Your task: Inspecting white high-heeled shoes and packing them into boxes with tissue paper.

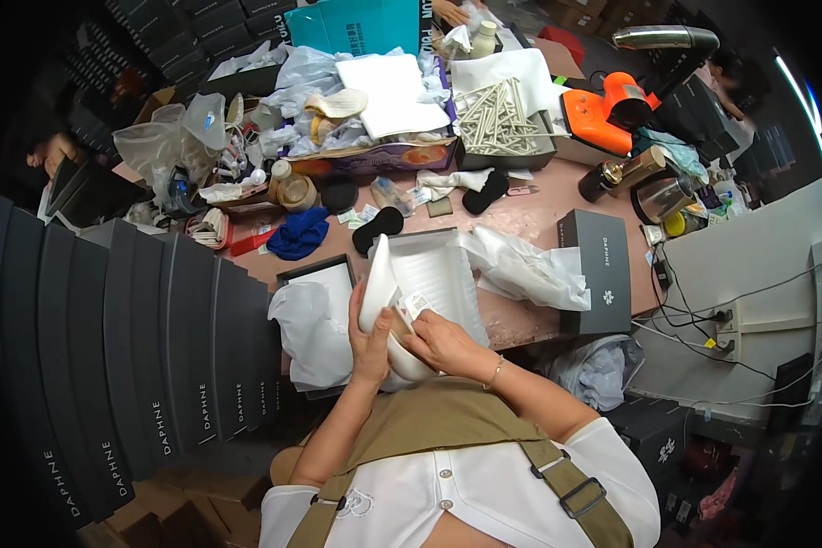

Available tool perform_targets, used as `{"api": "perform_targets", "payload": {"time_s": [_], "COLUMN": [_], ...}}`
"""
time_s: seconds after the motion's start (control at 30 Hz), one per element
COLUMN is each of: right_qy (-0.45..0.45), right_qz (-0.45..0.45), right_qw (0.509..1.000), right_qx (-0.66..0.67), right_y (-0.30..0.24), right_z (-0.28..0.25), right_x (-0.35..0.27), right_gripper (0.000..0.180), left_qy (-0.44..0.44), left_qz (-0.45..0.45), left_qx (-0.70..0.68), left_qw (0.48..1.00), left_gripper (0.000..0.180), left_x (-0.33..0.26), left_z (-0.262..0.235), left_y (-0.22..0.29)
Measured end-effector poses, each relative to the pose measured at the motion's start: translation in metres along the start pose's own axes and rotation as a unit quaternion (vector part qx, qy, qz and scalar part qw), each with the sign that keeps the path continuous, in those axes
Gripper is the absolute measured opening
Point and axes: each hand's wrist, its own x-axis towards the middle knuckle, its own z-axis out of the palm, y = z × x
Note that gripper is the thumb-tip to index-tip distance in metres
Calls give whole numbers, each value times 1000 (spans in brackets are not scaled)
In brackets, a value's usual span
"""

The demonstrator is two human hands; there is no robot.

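My left hand (369, 340) grips a white shoe (380, 283) by its side, sole turned up and toe pointing away from me. My right hand (437, 340) pinches a small white tag (416, 305) hanging at the shoe's heel end. A second white shoe (409, 365) lies under both hands, partly hidden. Just beyond them sits an open white shoe box (447, 274) with ribbed lining, and white tissue paper (530, 267) spills from its right side.
A row of dark shoe boxes (137, 338) stands on edge at my left. A dark box lid (603, 270) lies at the right, a box with white wrapping (312, 320) at the left. Black insoles (376, 228), a blue cloth (298, 232), bags, an orange tool (603, 111) clutter the far table.
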Motion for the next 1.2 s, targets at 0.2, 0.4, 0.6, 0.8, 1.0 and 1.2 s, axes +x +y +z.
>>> {"api": "perform_targets", "payload": {"time_s": [0.2, 0.4, 0.6, 0.8, 1.0, 1.2], "right_qy": [106, 103, -62, -25, 6, 78], "right_qz": [-16, -158, -203, -128, -106, -1], "right_qw": [917, 961, 948, 974, 984, 984], "right_qx": [-385, -200, -238, -184, -140, -159], "right_y": [63, 4, -12, -7, 10, 45], "right_z": [-133, -140, 6, 28, 43, 4], "right_x": [67, 132, 93, 68, 44, 32], "right_gripper": [17, 42, 30, 24, 20, 17], "left_qy": [24, 4, 80, 126, 127, 134], "left_qz": [-232, -243, -214, -226, -257, -227], "left_qx": [-209, -316, -297, -233, -223, -265], "left_qw": [950, 917, 927, 937, 932, 928], "left_gripper": [77, 73, 66, 69, 67, 65], "left_x": [23, 7, -29, -51, -56, -41], "left_z": [-26, -22, -1, 3, -2, -36], "left_y": [42, 40, 32, 23, 11, -5]}}
